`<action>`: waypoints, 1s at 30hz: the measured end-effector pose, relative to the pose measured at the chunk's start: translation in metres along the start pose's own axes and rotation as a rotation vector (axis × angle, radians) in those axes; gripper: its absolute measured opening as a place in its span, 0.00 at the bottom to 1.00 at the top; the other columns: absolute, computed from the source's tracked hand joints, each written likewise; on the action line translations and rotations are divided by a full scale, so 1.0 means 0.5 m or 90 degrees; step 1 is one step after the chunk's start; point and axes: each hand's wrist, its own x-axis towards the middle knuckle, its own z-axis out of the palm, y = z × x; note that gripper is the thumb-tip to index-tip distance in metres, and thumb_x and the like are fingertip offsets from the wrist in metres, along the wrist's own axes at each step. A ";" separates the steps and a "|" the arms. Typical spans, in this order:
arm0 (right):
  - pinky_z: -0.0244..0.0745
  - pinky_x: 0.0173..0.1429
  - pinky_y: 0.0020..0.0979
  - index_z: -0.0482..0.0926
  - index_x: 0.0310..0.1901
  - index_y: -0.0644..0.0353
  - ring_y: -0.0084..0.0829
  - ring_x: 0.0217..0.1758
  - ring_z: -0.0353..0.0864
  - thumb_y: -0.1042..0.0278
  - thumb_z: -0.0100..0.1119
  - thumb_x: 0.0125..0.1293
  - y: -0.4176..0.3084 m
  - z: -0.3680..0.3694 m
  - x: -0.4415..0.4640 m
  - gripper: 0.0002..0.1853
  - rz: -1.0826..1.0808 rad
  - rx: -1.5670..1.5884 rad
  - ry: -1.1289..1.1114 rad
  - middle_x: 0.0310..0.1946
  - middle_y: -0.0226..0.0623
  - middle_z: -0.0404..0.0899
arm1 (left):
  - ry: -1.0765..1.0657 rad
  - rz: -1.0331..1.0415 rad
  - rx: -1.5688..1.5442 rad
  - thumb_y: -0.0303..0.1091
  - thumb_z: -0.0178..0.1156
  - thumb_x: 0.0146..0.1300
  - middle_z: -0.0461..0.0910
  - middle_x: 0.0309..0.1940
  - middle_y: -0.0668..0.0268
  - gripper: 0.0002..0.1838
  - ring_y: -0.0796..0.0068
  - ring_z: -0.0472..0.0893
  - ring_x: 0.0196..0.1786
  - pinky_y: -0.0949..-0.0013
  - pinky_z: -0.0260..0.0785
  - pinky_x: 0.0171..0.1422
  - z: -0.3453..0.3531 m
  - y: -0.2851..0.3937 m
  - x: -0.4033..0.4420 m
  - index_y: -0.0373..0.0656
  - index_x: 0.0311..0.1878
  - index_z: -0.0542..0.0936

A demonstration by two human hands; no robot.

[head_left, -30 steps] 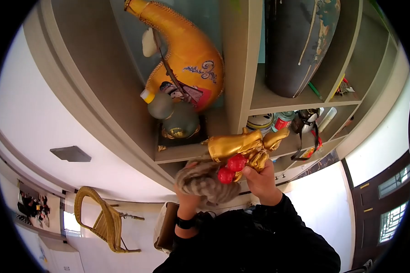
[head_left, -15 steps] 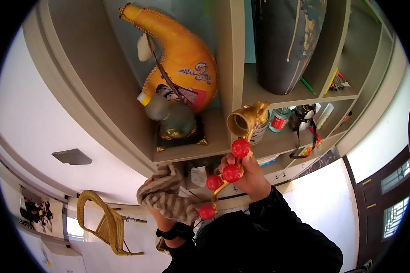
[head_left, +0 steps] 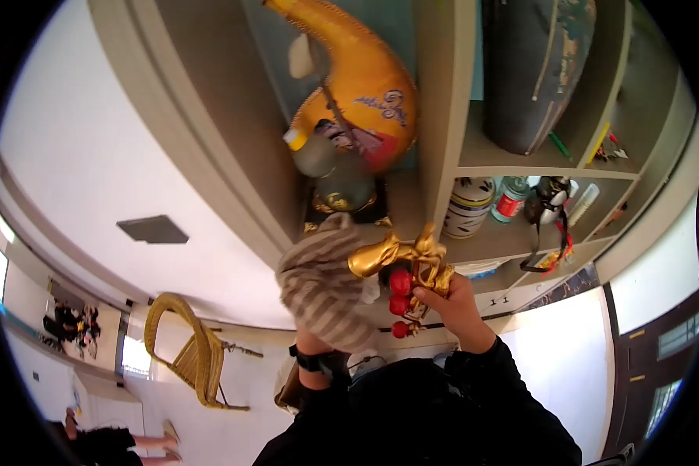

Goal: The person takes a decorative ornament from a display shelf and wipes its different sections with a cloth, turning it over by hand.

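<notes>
My right hand (head_left: 462, 307) is closed around a shiny gold ornament (head_left: 380, 255) set with red balls (head_left: 400, 281). Its flared gold end points left, towards the cloth. A brown-and-beige striped cloth (head_left: 322, 283) hangs over my left hand (head_left: 312, 342), which grips it from below; the fingers are hidden. Cloth and ornament are close together, in front of the shelf unit. Just behind the cloth, a dark gourd-shaped ornament (head_left: 346, 185) with a yellow cap stands on a black base.
A large orange gourd-shaped vessel (head_left: 365, 85) fills the shelf bay above. To its right are a tall dark vase (head_left: 528, 78), a patterned jar (head_left: 468, 206) and a glass bottle (head_left: 510, 198). A wicker chair (head_left: 198, 357) stands at left; a person's legs (head_left: 155, 443) show lower left.
The gold ornament has been turned, its open end swinging left towards the cloth. The view has shifted, so the shelves sit farther right. A person's legs have come into view at lower left.
</notes>
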 end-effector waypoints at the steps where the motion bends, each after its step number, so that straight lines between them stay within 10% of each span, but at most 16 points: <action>1: 0.67 0.30 0.18 0.72 0.37 0.66 0.14 0.27 0.70 0.71 0.58 0.52 0.002 0.005 -0.004 0.11 0.023 -0.069 -0.009 0.26 0.27 0.75 | -0.016 -0.009 -0.036 0.32 0.51 0.55 0.66 0.46 0.62 0.19 0.73 0.69 0.46 0.74 0.64 0.49 0.002 0.000 0.011 0.38 0.49 0.62; 8: 0.66 0.24 0.20 0.71 0.36 0.69 0.15 0.21 0.69 0.70 0.59 0.51 0.038 0.028 -0.023 0.13 -0.066 -0.202 -0.040 0.20 0.33 0.74 | -0.080 -0.026 -0.158 0.31 0.47 0.59 0.63 0.48 0.60 0.18 0.72 0.67 0.50 0.72 0.64 0.52 -0.004 -0.009 0.035 0.41 0.52 0.58; 12: 0.67 0.25 0.22 0.71 0.38 0.69 0.18 0.23 0.73 0.72 0.58 0.51 0.042 0.031 -0.034 0.14 -0.026 -0.199 -0.038 0.21 0.37 0.76 | -0.098 -0.007 0.147 0.29 0.49 0.56 0.65 0.46 0.61 0.17 0.72 0.67 0.49 0.73 0.61 0.53 -0.006 0.015 0.026 0.42 0.49 0.61; 17: 0.67 0.24 0.24 0.70 0.39 0.67 0.26 0.22 0.76 0.69 0.59 0.50 0.044 0.033 -0.050 0.16 -0.085 -0.300 0.015 0.21 0.42 0.75 | -0.045 -0.089 -0.192 0.26 0.49 0.55 0.65 0.45 0.62 0.17 0.70 0.67 0.47 0.72 0.60 0.52 0.019 0.035 0.031 0.40 0.49 0.62; 23: 0.65 0.23 0.24 0.70 0.38 0.67 0.23 0.20 0.72 0.69 0.59 0.51 0.008 -0.004 -0.098 0.15 -0.029 -0.335 -0.021 0.20 0.38 0.74 | -0.130 0.087 0.266 0.30 0.44 0.59 0.67 0.42 0.63 0.14 0.72 0.69 0.44 0.73 0.64 0.47 0.052 0.098 -0.017 0.39 0.48 0.62; 25: 0.64 0.23 0.21 0.70 0.38 0.68 0.16 0.21 0.69 0.72 0.58 0.52 -0.005 -0.032 -0.115 0.13 0.011 -0.313 -0.043 0.21 0.34 0.75 | -0.029 -0.295 -0.318 0.29 0.43 0.59 0.69 0.39 0.63 0.12 0.73 0.70 0.41 0.76 0.67 0.42 0.101 0.142 -0.037 0.39 0.47 0.62; 26: 0.65 0.24 0.20 0.70 0.38 0.68 0.16 0.22 0.70 0.72 0.57 0.53 -0.010 -0.050 -0.125 0.13 0.061 -0.244 -0.037 0.23 0.33 0.75 | -0.094 -0.108 -0.220 0.28 0.43 0.59 0.69 0.36 0.64 0.11 0.76 0.71 0.35 0.78 0.68 0.36 0.126 0.123 -0.037 0.38 0.45 0.63; 29: 0.65 0.25 0.20 0.70 0.38 0.68 0.15 0.23 0.69 0.70 0.58 0.53 -0.005 -0.115 -0.161 0.13 0.097 -0.121 -0.006 0.23 0.30 0.75 | -0.154 -0.173 -0.268 0.28 0.41 0.59 0.70 0.36 0.65 0.09 0.76 0.72 0.35 0.76 0.69 0.37 0.126 0.094 -0.089 0.38 0.42 0.66; 30: 0.64 0.25 0.20 0.70 0.38 0.67 0.14 0.22 0.69 0.67 0.58 0.53 -0.008 -0.138 -0.173 0.14 0.076 -0.070 0.007 0.22 0.28 0.74 | -0.226 -0.045 0.003 0.29 0.42 0.59 0.71 0.35 0.65 0.10 0.75 0.73 0.31 0.76 0.69 0.34 0.143 0.106 -0.094 0.38 0.44 0.66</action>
